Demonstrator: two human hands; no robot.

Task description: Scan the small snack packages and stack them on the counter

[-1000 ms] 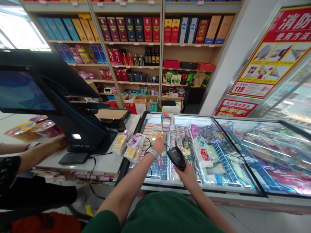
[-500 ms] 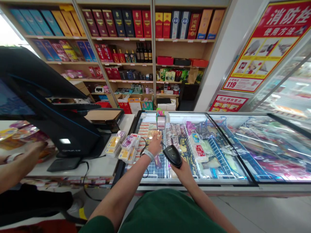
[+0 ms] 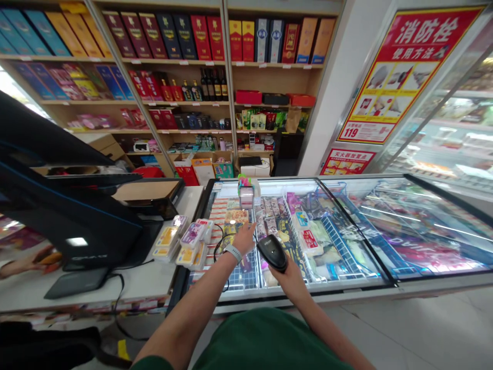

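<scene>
A black barcode scanner (image 3: pixel 272 253) is gripped in my right hand (image 3: pixel 289 277), above the glass-topped freezer (image 3: pixel 308 289). My left hand (image 3: pixel 244 240), with a pale watch on its wrist, hovers just left of the scanner over the freezer. Its fingers are stretched out and apart, holding nothing I can see. A black cord (image 3: pixel 217 239) loops beside that hand. Left of it, stacked packs with purple and yellow labels (image 3: pixel 194 241) rest at the freezer's left edge. More yellow-labelled packs (image 3: pixel 166 240) lie alongside on the counter.
A large black checkout terminal (image 3: pixel 88 221) stands on the white counter (image 3: pixel 154 280) at left. Behind it, another person's hand (image 3: pixel 36 261) holds something orange-yellow. A small clear stand with a colourful top (image 3: pixel 246 197) is on the freezer. Shelves of boxed bottles (image 3: pixel 169 36) line the back wall.
The view has shifted right. My left hand's fingers now point more to the right, toward the scanner. The other person's hand is farther back behind the terminal. The scanner stays in my right hand.
</scene>
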